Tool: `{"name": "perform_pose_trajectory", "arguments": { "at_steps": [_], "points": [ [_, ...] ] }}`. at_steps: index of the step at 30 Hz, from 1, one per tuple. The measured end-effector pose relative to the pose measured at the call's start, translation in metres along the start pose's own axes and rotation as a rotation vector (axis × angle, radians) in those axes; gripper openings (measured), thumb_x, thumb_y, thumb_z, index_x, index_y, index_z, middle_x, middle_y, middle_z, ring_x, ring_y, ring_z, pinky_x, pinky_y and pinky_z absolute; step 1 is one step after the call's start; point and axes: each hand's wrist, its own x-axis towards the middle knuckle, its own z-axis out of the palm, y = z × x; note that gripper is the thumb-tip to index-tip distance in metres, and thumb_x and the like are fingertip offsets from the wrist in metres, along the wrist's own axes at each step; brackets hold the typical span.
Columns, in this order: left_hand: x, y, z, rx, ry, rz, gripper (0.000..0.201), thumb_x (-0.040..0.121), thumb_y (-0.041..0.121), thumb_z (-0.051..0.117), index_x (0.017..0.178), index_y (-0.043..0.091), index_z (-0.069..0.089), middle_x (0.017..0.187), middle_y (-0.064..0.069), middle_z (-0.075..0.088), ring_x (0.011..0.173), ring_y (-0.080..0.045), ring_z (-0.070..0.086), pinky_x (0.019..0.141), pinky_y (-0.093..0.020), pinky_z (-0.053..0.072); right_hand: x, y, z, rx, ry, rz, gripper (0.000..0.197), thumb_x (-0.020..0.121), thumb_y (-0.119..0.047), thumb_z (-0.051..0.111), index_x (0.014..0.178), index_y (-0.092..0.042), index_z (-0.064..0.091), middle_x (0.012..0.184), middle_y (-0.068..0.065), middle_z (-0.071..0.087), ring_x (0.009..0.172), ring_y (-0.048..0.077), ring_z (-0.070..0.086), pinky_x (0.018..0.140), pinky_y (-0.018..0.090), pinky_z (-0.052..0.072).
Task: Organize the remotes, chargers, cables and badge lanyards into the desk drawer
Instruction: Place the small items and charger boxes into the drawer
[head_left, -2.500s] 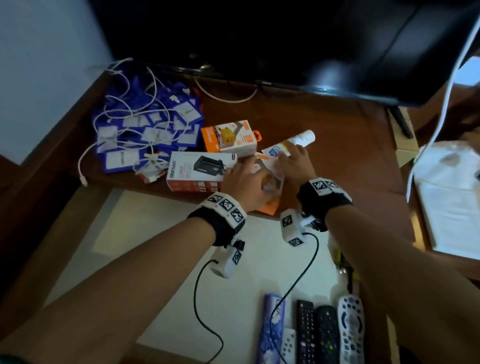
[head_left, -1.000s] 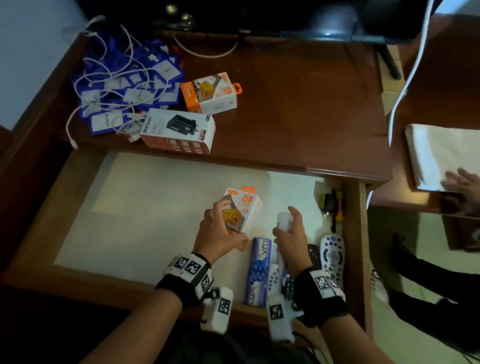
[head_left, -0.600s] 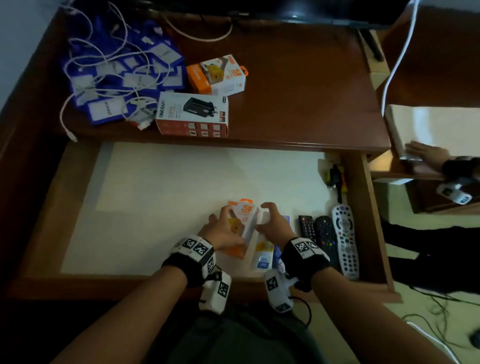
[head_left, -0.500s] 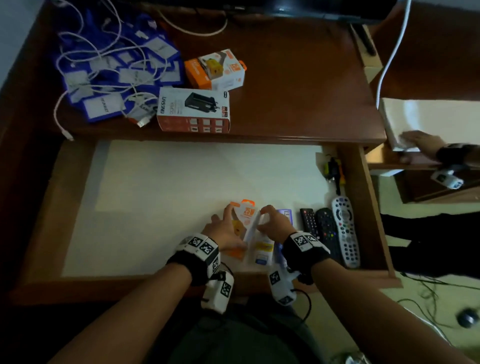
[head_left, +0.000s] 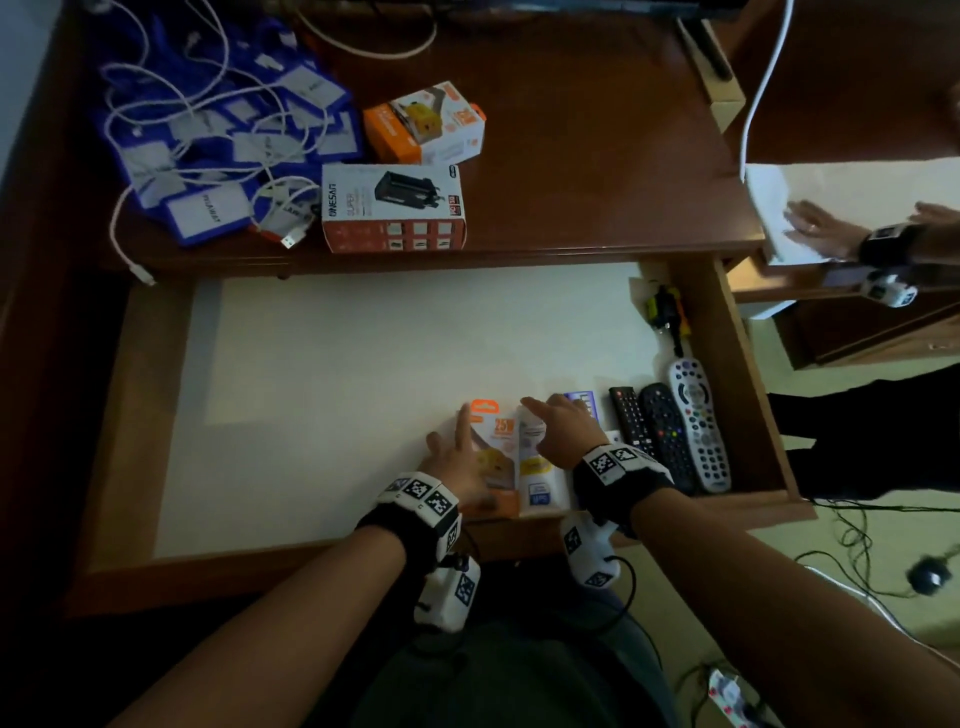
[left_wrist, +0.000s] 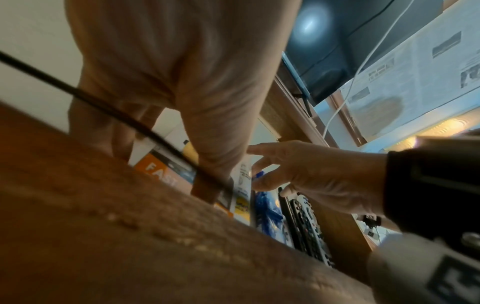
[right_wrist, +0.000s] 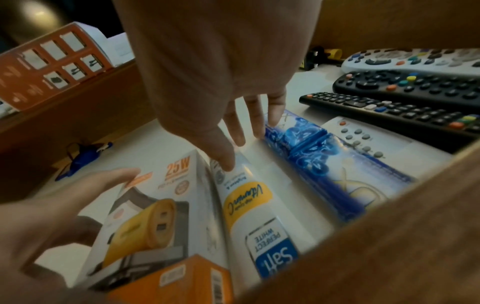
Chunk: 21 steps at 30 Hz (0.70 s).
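In the open drawer (head_left: 171, 415), an orange-and-white charger box (head_left: 496, 441) lies at the front beside a white tube (head_left: 537, 480) and a blue box (head_left: 584, 402). My left hand (head_left: 457, 447) rests against the charger box's left side with straight fingers (right_wrist: 85, 187). My right hand (head_left: 556, 421) lies over the tube, its straight fingertips (right_wrist: 233, 148) touching the tube (right_wrist: 249, 205) and the blue box (right_wrist: 324, 164). Three remotes (head_left: 667, 436) and a small white one (right_wrist: 363, 137) lie to the right. Blue badge lanyards tangled with white cables (head_left: 223, 145) sit on the desk.
Two more charger boxes (head_left: 426, 122) (head_left: 392, 205) stand on the desk near its front edge. Small tools (head_left: 665, 312) lie in the drawer's far right corner. Another person's hand (head_left: 821, 228) rests on white paper at the right. The drawer's white liner (head_left: 337, 389) shows bare on the left.
Both hands carried the charger box and the tube from the desk down into the drawer and laid them beside the blue box. The fingers have since straightened.
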Motion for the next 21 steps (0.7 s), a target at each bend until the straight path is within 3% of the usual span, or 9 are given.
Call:
{"name": "perform_pose_trajectory", "arguments": {
  "at_steps": [3, 5, 7, 9, 13, 21],
  "points": [
    [0.002, 0.002, -0.007, 0.020, 0.031, 0.005, 0.132, 0.069, 0.037, 0.083, 0.146, 0.036, -0.024, 0.148, -0.021, 0.020, 0.125, -0.040, 0.045, 0.101, -0.047, 0.044, 0.004, 0.010, -0.004, 0.116, -0.031, -0.024, 0.063, 0.086, -0.008, 0.056, 0.145, -0.024, 0.039, 0.130, 0.013, 0.054, 0.123, 0.031, 0.049, 0.098, 0.035, 0.044],
    [0.003, 0.004, -0.013, 0.022, 0.051, 0.016, 0.124, 0.071, 0.041, 0.081, 0.148, 0.032, -0.016, 0.144, -0.019, 0.032, 0.124, -0.037, 0.047, 0.098, -0.043, 0.044, 0.005, 0.021, -0.010, 0.197, 0.027, -0.033, 0.052, 0.086, -0.006, 0.054, 0.136, -0.020, 0.052, 0.125, 0.014, 0.060, 0.117, 0.029, 0.055, 0.095, 0.031, 0.044],
    [0.002, 0.008, -0.015, 0.034, 0.068, 0.018, 0.119, 0.071, 0.049, 0.079, 0.150, 0.028, -0.009, 0.139, -0.016, 0.042, 0.121, -0.034, 0.051, 0.095, -0.040, 0.044, 0.003, 0.037, -0.015, 0.193, 0.172, -0.042, 0.042, 0.087, -0.007, 0.052, 0.127, -0.017, 0.060, 0.122, 0.014, 0.060, 0.115, 0.032, 0.053, 0.096, 0.032, 0.042],
    [0.000, 0.013, -0.016, 0.063, 0.088, 0.018, 0.116, 0.072, 0.048, 0.078, 0.150, 0.026, -0.005, 0.137, -0.014, 0.046, 0.118, -0.032, 0.053, 0.093, -0.038, 0.046, 0.001, 0.051, -0.020, 0.122, 0.256, -0.041, 0.041, 0.090, -0.014, 0.051, 0.131, -0.019, 0.057, 0.131, 0.011, 0.052, 0.120, 0.033, 0.046, 0.100, 0.038, 0.040],
    [-0.001, 0.020, -0.015, 0.072, 0.079, 0.002, 0.114, 0.073, 0.043, 0.078, 0.151, 0.028, -0.004, 0.136, -0.014, 0.048, 0.116, -0.031, 0.055, 0.092, -0.036, 0.048, 0.003, 0.068, -0.025, -0.035, 0.085, -0.041, 0.057, 0.092, -0.023, 0.049, 0.146, -0.025, 0.034, 0.153, 0.001, 0.029, 0.137, 0.031, 0.028, 0.110, 0.047, 0.030],
    [-0.003, 0.037, -0.003, 0.081, 0.092, -0.005, 0.111, 0.075, 0.037, 0.077, 0.151, 0.032, -0.002, 0.130, -0.014, 0.050, 0.110, -0.030, 0.058, 0.087, -0.034, 0.049, 0.007, 0.073, -0.019, -0.012, 0.012, -0.091, 0.055, 0.086, -0.019, 0.058, 0.139, -0.017, 0.042, 0.141, 0.007, 0.041, 0.129, 0.034, 0.038, 0.104, 0.044, 0.039]
  ]
}}
